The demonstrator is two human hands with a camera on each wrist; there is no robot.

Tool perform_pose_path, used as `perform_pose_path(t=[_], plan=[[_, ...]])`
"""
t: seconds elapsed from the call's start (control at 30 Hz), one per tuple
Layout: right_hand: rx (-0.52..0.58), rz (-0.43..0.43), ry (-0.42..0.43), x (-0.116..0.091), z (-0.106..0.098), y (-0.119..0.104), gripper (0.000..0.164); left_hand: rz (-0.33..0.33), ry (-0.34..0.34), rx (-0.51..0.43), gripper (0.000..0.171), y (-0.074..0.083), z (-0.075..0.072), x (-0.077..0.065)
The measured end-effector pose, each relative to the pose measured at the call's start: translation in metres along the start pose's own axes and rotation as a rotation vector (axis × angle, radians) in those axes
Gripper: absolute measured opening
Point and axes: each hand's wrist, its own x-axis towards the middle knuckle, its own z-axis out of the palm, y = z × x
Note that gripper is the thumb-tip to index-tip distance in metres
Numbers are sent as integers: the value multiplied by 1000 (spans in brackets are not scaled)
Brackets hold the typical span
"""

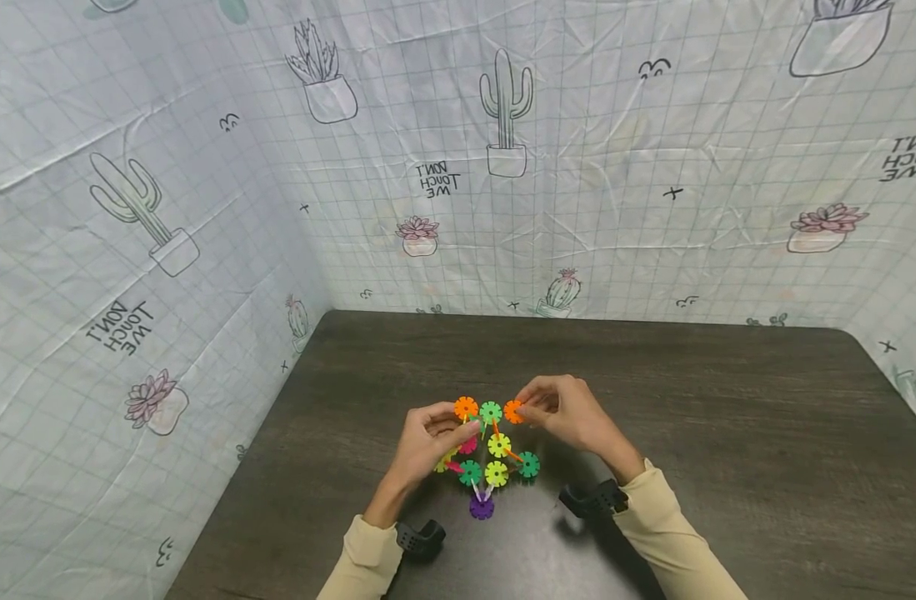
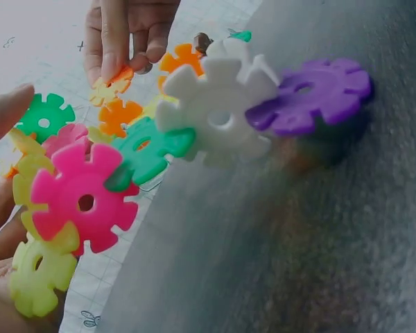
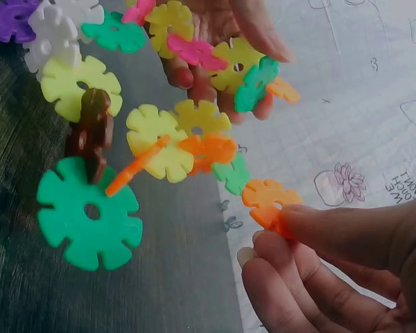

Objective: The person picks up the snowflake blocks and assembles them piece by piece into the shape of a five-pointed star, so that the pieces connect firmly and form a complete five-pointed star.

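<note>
A linked chain of notched snowflake discs spans both hands, bending into a loop over the table. My left hand (image 1: 425, 446) grips its left side, thumb in front and fingers behind, near pink (image 2: 62, 194) and yellow (image 2: 31, 284) discs. Between thumb and fingertips, my right hand (image 1: 570, 410) pinches an orange disc (image 3: 256, 194) at the top right. Its edge meets a light green disc (image 3: 232, 173). A purple disc (image 1: 482, 507) hangs at the near end, joined to white discs (image 2: 194, 104). On the right side sits a larger-looking green disc (image 3: 62, 201), slotted with a brown one (image 3: 93, 135).
The dark wood-grain table (image 1: 728, 417) extends around the hands. Behind and beside it hangs a white grid-patterned cloth (image 1: 593, 167) with cactus drawings. Black wrist mounts (image 1: 422, 540) sit below both hands, close over the tabletop.
</note>
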Motion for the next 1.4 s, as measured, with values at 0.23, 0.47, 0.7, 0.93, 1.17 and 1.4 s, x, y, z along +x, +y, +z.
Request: perform_pose_path(t=[0.23, 0.47, 0.7, 0.93, 1.17, 1.4], plan=[[7, -1, -13, -1, 2, -4, 8, 51, 26, -57, 16, -2, 1, 1], [67, -6, -51, 1, 8, -11, 7, 98, 78, -101, 13, -3, 4, 3], [96, -31, -91, 2, 16, -14, 7, 96, 121, -109, 12, -4, 7, 4], [115, -34, -88, 2, 20, -15, 6, 80, 175, -130, 15, -5, 9, 3], [163, -17, -108, 2, 20, -15, 9, 79, 204, -146, 14, -5, 10, 4], [186, -20, -97, 3, 23, -15, 9, 65, 212, -142, 15, -5, 11, 3]])
